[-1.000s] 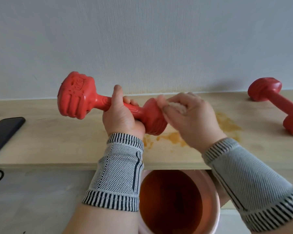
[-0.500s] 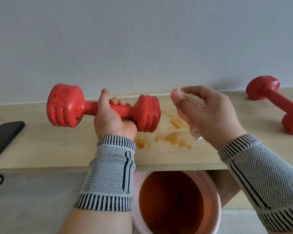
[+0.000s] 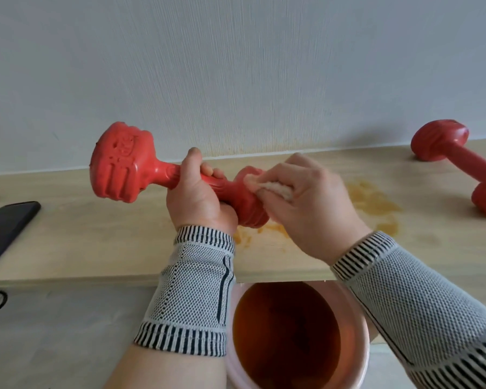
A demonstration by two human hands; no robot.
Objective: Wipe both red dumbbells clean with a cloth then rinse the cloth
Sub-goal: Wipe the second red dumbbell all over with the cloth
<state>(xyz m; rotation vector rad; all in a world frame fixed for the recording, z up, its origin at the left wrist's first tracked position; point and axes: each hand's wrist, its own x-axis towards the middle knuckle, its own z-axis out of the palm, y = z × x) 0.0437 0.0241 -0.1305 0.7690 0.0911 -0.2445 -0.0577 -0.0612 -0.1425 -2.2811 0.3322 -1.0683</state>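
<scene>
- Head view: my left hand (image 3: 198,202) is wrapped around the handle of a red dumbbell (image 3: 141,171), thumb pointing up, holding it in the air above the bench (image 3: 96,242), tilted so its left end sits higher.
- My right hand (image 3: 306,203) has its fingers curled around a small pale cloth (image 3: 275,189), pressing it against the dumbbell's right end (that end is mostly hidden behind my hand).
- The second red dumbbell (image 3: 460,167) lies on the bench at the far right, well apart from my hands, one end near the wall (image 3: 236,66).
- Orange-brown stains (image 3: 373,203) are smeared on the bench below and to the right of my right hand.
- A pink bucket (image 3: 361,318) of brownish water stands below the bench's front edge, between my forearms.
- Both wrists wear grey knitted bands (image 3: 191,293) with black-and-white striped edges.
- A dark phone (image 3: 6,226) lies at the left end of the bench.
</scene>
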